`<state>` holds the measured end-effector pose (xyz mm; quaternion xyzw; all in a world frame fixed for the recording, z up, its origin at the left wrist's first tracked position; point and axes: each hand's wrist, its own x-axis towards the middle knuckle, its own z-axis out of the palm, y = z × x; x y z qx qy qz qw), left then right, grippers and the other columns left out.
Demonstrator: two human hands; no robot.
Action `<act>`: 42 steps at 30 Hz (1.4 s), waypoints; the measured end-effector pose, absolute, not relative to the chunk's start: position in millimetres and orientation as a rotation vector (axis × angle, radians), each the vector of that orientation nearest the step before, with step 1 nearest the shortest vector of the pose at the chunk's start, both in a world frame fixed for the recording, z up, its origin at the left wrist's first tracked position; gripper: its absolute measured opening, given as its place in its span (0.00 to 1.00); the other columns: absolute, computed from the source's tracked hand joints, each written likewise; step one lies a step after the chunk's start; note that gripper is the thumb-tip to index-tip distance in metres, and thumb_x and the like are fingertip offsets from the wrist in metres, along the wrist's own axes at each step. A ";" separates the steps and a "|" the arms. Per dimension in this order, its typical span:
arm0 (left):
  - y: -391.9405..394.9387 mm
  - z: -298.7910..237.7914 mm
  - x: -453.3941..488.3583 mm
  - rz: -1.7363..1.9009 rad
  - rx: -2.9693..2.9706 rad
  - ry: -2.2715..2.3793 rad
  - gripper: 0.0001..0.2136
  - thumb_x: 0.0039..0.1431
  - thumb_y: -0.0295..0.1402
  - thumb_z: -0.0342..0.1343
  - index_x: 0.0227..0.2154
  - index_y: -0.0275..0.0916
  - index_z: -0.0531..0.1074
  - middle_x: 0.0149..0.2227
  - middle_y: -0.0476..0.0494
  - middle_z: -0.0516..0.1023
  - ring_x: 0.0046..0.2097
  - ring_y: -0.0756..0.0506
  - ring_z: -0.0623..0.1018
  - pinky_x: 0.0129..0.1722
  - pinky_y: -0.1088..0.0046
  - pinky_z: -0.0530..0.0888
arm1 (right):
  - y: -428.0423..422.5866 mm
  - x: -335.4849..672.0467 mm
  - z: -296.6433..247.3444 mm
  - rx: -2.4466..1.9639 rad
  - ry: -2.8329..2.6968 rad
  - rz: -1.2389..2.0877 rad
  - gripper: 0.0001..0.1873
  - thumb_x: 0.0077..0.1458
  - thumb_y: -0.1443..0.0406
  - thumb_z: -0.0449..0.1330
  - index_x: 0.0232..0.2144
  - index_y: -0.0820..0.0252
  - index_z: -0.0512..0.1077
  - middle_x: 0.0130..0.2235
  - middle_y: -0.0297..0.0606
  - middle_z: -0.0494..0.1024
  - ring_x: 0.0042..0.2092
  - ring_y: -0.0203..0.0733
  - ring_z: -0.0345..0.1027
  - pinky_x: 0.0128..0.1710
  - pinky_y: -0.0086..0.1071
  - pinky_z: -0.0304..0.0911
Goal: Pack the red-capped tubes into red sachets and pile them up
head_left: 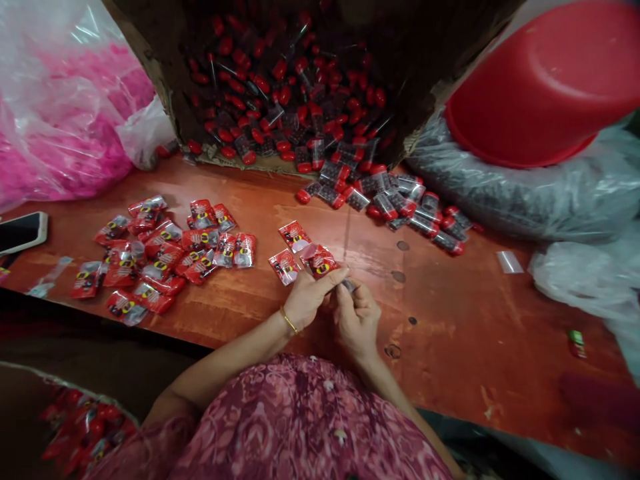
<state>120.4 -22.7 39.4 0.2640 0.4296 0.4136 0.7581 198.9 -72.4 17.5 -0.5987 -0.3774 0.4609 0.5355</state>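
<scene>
My left hand (pixel 306 297) is closed in a pinch on a small red printed packet (pixel 320 260) held just above the wooden table (pixel 450 313). Right beside it, my right hand (pixel 356 313) is closed on a small dark tube (pixel 350 285) at the packet's mouth. Two more red packets (pixel 289 252) lie just behind my hands. A spread of several filled red packets (pixel 165 257) covers the table to the left. Small dark tubes with red caps (pixel 400 203) spill from a tipped cardboard box (pixel 300 87) at the back.
A phone (pixel 23 231) lies at the left edge. A bag of pink pieces (pixel 65 113) stands back left. A red basin (pixel 545 87) rests on grey plastic bags (pixel 525 193) at the right. More red packets (pixel 80 427) sit in a container below left.
</scene>
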 end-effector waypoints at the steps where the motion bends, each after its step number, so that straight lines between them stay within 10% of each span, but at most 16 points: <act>1: -24.1 39.6 121.5 0.856 0.600 0.951 0.16 0.39 0.44 0.64 0.18 0.35 0.69 0.13 0.54 0.65 0.15 0.55 0.64 0.14 0.78 0.59 | -71.8 198.8 17.6 -1.406 -0.854 1.119 0.14 0.54 0.53 0.55 0.32 0.57 0.65 0.18 0.25 0.65 0.15 0.28 0.52 0.14 0.24 0.52; 12: -23.3 38.4 105.1 0.975 0.552 0.889 0.17 0.44 0.45 0.62 0.29 0.34 0.71 0.21 0.52 0.68 0.19 0.56 0.64 0.12 0.82 0.60 | -51.7 209.7 25.8 -1.209 -1.038 1.409 0.14 0.50 0.53 0.59 0.29 0.59 0.70 0.24 0.31 0.75 0.22 0.31 0.68 0.27 0.27 0.65; 23: -19.9 44.0 79.5 0.945 0.442 0.956 0.17 0.40 0.41 0.66 0.29 0.34 0.72 0.26 0.46 0.78 0.29 0.50 0.77 0.31 0.75 0.73 | -23.7 195.0 14.9 -1.274 -1.309 1.201 0.21 0.46 0.51 0.61 0.14 0.58 0.62 0.14 0.26 0.63 0.17 0.29 0.54 0.18 0.24 0.52; 31: 15.8 66.3 -8.4 1.439 0.118 1.221 0.11 0.62 0.34 0.46 0.27 0.37 0.67 0.23 0.51 0.77 0.24 0.55 0.75 0.29 0.80 0.74 | 61.6 297.9 11.9 -1.872 -1.673 -0.045 0.20 0.55 0.59 0.53 0.47 0.66 0.67 0.49 0.55 0.71 0.50 0.54 0.62 0.50 0.47 0.57; 37: 25.3 72.5 -47.1 1.629 -0.078 1.143 0.25 0.61 0.51 0.32 0.34 0.37 0.68 0.28 0.47 0.79 0.36 0.52 0.77 0.38 0.79 0.75 | 75.6 326.5 -15.5 -2.016 -1.831 -0.073 0.22 0.55 0.72 0.46 0.52 0.67 0.64 0.56 0.51 0.67 0.58 0.56 0.54 0.54 0.52 0.52; 42: 11.6 51.0 8.2 1.353 0.206 1.266 0.18 0.59 0.44 0.45 0.32 0.35 0.71 0.32 0.41 0.79 0.37 0.48 0.78 0.39 0.71 0.74 | 22.4 322.4 -33.9 -1.820 -1.822 -0.040 0.21 0.53 0.73 0.44 0.47 0.62 0.68 0.49 0.46 0.73 0.56 0.49 0.60 0.55 0.49 0.54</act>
